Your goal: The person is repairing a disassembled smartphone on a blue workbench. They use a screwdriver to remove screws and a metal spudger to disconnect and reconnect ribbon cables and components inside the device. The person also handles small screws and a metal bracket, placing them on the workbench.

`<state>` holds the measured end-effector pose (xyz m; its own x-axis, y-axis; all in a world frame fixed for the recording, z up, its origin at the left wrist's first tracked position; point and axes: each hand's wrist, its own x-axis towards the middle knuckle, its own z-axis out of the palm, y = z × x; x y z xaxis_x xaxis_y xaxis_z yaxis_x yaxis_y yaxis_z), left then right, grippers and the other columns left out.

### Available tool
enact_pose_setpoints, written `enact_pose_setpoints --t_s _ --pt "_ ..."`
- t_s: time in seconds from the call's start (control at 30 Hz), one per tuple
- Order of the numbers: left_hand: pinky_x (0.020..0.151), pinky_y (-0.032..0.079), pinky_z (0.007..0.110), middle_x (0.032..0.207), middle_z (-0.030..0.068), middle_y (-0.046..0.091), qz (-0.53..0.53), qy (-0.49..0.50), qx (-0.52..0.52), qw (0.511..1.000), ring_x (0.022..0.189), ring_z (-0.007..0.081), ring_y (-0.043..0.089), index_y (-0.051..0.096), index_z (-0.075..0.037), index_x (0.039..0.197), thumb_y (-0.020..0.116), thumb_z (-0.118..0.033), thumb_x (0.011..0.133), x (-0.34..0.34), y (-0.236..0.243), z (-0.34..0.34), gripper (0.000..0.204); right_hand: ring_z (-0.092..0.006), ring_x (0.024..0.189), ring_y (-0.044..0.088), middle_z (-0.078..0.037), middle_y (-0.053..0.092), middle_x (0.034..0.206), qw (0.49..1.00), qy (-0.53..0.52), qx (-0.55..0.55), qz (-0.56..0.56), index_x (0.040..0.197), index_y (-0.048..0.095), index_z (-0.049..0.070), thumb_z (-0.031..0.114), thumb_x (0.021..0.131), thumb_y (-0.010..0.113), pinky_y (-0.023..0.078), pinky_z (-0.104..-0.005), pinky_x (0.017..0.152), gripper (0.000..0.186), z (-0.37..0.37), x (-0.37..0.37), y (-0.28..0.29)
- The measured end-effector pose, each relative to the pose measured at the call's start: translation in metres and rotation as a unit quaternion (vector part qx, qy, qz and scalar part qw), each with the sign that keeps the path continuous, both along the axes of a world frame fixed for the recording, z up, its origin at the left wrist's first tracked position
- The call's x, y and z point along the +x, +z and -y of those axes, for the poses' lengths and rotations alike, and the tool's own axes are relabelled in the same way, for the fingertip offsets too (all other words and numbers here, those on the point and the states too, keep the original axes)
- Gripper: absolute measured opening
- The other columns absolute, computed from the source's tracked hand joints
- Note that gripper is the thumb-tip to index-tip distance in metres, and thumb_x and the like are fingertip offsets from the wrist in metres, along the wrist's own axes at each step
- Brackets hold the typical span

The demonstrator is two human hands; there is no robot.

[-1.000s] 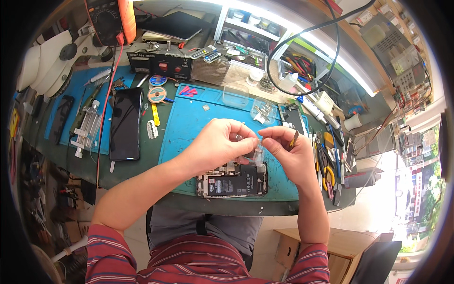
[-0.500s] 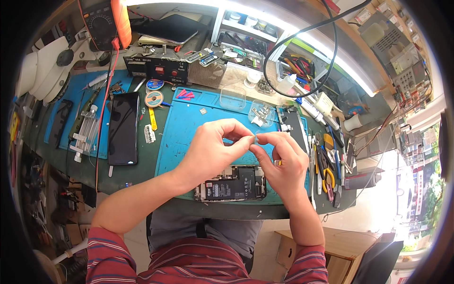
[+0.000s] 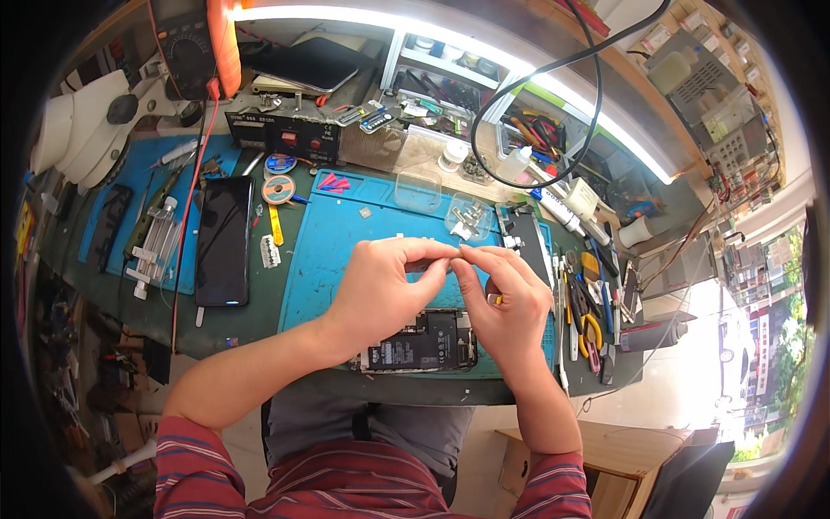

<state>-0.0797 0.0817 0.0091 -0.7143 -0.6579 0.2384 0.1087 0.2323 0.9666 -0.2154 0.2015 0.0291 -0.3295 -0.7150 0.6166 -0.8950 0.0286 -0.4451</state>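
- Dark green tabletop (image 3: 265, 298), flat blue mat (image 3: 320, 259).
- Rectangular smartphone (image 3: 419, 348), opened, black inside.
- Left hand (image 3: 378, 281) and right hand (image 3: 512, 301) curled, fingertips meeting (whether they pinch anything, I cannot tell).

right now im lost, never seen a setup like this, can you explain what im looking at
There's no machine: those are a person's bare left hand and right hand, seen from a fisheye camera on their head, which bends straight edges. On the blue mat lies an opened phone with its black battery showing. A dark-screened phone lies farther left; yellow-handled pliers lie to the right. The two hands meet over the mat; anything pinched between them is too small to tell.
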Motion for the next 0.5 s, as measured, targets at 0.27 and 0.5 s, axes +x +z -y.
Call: enact_pose_setpoints --t_s 0.27,0.5 --pt "0.084 0.062 0.028 0.106 0.0139 0.081 0.026 0.005 -0.037 0.999 0.096 0.0155 0.077 0.079 0.003 0.117 0.070 -0.001 0.097 -0.0009 0.0006 -0.0027 0.022 -0.0248 0.075 0.075 -0.008 0.077 0.093 1.000 -0.021 -0.007 0.000 0.100 0.079 0.007 0.005 0.085 0.084 0.059 -0.0334 0.065 0.016 0.0015 0.0015 -0.0014" --pt "0.083 0.062 0.028 0.104 0.0115 0.081 0.003 0.005 -0.040 0.999 0.094 0.0155 0.077 0.079 0.003 0.114 0.073 -0.004 0.097 -0.0030 0.0012 -0.0036 0.019 -0.0195 0.068 0.070 -0.007 0.076 0.088 0.999 -0.032 -0.034 0.002 0.091 0.075 0.005 0.004 0.085 0.082 0.055 -0.0308 0.059 0.010 0.0028 0.0031 -0.0031"
